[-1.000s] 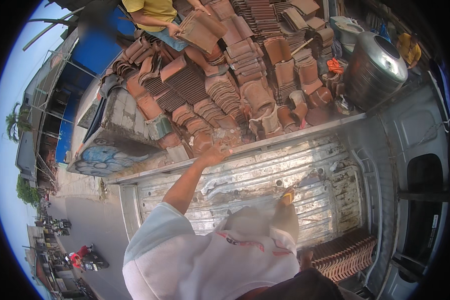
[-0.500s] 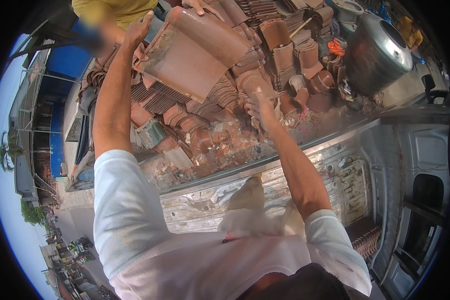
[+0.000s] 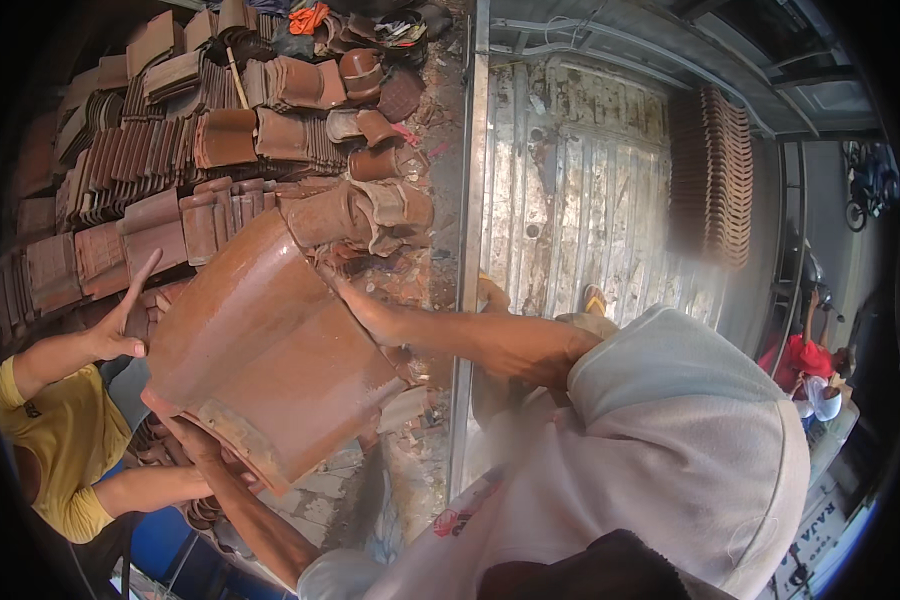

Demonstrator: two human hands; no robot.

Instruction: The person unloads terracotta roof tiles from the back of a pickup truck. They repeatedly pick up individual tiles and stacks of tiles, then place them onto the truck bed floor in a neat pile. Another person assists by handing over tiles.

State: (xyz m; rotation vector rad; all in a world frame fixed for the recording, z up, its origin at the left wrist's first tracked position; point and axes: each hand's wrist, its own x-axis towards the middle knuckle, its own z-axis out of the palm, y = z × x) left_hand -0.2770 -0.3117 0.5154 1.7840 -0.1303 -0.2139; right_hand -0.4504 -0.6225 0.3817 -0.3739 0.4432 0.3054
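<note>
A large, glossy orange-brown clay roof tile [image 3: 280, 350] is held up in front of me, tilted. I cannot tell whether more tiles lie beneath it. My right hand [image 3: 370, 308] grips its right edge, with the fingertips partly hidden. At its lower left edge, my left hand [image 3: 198, 442] is closed on the tile, fingers mostly out of sight underneath. A co-worker in a yellow shirt [image 3: 85, 430] faces me from the left. One of that person's hands [image 3: 128, 315] is spread beside the tile's upper left edge; the other hand [image 3: 232, 478] is under its lower edge.
Rows of stacked roof tiles [image 3: 140, 160] fill the upper left. Broken pieces lie along the metal edge [image 3: 467, 240] of a worn truck bed [image 3: 570, 170]. A neat row of tiles [image 3: 712, 175] stands inside the bed. A person in red [image 3: 805, 360] is at the far right.
My view has turned to the right, toward the truck bed. My right hand, earlier near a broken tile on the pile, now grips the held tile. One of the co-worker's hands is spread open beside it.
</note>
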